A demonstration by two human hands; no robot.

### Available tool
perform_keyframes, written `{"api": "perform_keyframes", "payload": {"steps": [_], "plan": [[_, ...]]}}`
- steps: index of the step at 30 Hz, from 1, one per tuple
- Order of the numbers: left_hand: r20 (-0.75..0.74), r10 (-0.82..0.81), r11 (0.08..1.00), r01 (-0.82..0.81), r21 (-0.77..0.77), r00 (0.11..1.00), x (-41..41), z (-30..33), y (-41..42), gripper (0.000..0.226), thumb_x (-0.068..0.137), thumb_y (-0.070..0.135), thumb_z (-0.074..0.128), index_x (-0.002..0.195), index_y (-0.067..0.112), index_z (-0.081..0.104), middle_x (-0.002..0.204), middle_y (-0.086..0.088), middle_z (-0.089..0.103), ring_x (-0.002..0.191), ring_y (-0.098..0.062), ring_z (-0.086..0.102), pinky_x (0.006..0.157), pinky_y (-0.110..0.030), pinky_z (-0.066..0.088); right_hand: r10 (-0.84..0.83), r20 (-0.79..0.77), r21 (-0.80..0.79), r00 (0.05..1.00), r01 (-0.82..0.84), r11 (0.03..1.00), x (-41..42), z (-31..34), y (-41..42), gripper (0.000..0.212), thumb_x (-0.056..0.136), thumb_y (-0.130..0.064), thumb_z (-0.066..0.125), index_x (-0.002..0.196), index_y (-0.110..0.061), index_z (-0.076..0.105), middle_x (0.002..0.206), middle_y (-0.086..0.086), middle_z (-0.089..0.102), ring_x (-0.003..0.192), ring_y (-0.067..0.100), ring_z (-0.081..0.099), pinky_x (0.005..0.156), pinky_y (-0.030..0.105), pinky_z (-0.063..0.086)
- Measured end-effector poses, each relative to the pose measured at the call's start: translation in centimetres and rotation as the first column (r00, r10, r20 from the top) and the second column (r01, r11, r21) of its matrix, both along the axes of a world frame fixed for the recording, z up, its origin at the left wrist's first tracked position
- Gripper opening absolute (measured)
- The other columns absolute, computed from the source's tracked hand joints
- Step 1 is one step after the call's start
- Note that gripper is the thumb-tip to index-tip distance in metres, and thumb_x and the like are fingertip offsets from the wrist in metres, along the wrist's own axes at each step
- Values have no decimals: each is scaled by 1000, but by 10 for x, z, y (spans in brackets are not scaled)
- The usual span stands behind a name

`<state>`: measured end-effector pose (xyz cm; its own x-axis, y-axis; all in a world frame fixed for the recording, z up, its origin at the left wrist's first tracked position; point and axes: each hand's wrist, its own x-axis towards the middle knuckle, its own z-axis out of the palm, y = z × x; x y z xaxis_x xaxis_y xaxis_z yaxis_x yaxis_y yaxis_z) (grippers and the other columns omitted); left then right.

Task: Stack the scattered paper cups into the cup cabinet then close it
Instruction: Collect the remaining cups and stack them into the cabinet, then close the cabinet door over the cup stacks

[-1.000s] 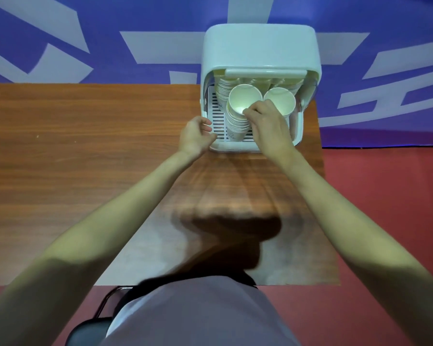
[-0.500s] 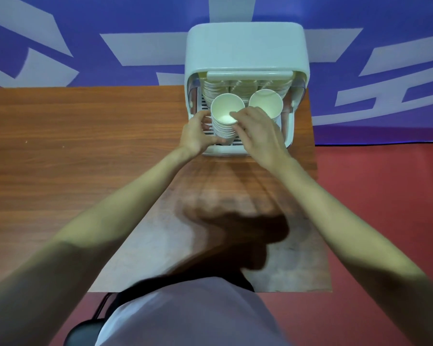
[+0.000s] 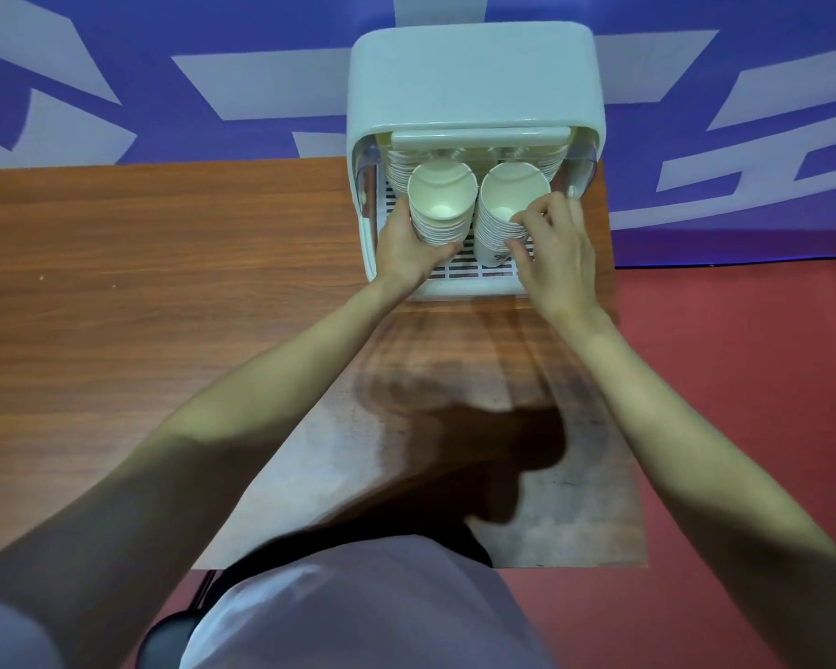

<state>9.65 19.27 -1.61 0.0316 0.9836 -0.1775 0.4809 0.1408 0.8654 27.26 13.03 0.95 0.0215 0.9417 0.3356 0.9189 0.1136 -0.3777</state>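
A pale green cup cabinet stands open at the table's far edge, its door lifted under the roof. Two tall stacks of white paper cups stand on its slotted tray. My left hand grips the left cup stack from its left side and front. My right hand holds the right cup stack with fingertips at its rim and thumb lower on its side. More cup stacks stand behind, partly hidden under the lifted door.
The brown wooden table stretches left of the cabinet. Its right edge runs just past the cabinet, with red floor beyond. A purple and white banner lies behind the table. My torso fills the bottom centre.
My left hand went from the tray's front edge onto the left stack. My right hand shifted from the left stack to the right stack. The camera view moved closer.
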Motion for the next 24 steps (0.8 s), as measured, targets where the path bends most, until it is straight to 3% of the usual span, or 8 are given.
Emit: {"api": "perform_keyframes", "payload": {"steps": [11, 15, 18, 21, 24], "plan": [[-19, -65, 997, 64, -48, 998, -5, 1, 4, 84, 58, 27, 89, 128, 11, 45, 124, 0, 59, 114, -16, 54, 97, -35, 46, -24, 10, 9, 1000, 24, 1000, -2, 0, 13, 15, 79, -3, 65, 93, -3, 58, 94, 12, 53, 88, 30, 50, 61, 41, 46], [-84, -94, 984, 80, -160, 992, -13, 12, 2, 93, 61, 24, 88, 137, 9, 36, 135, -5, 51, 124, -17, 47, 100, -23, 38, -15, -16, 22, 1000, 15, 1000, -1, 6, 3, 29, 80, -5, 65, 109, -5, 59, 106, 13, 55, 98, 28, 51, 65, 35, 48], [-174, -31, 985, 1, -174, 984, -28, 23, -7, 74, 70, 9, 79, 134, 7, 41, 127, -9, 56, 117, -22, 53, 98, -34, 45, -37, -79, 76, 996, 43, 996, -2, 17, -6, 30, 84, -10, 63, 114, -5, 60, 113, 15, 55, 102, 25, 53, 73, 29, 45], [-111, 152, 984, -139, 115, 982, -42, 41, -18, 34, 74, -2, 59, 108, 5, 58, 101, -6, 64, 92, -20, 61, 83, -39, 52, -22, -115, 186, 993, 44, 982, -2, 33, -7, 26, 88, -9, 58, 114, -3, 59, 111, 16, 55, 98, 24, 53, 72, 25, 42], [-135, 151, 855, -61, 515, 979, -47, 64, -12, 20, 79, 2, 54, 98, 6, 62, 92, -6, 63, 81, -21, 58, 73, -36, 51, -13, -92, 178, 996, 30, 984, 5, 46, 3, 29, 92, -11, 52, 120, -8, 57, 117, 13, 54, 101, 24, 50, 75, 28, 43]]}}
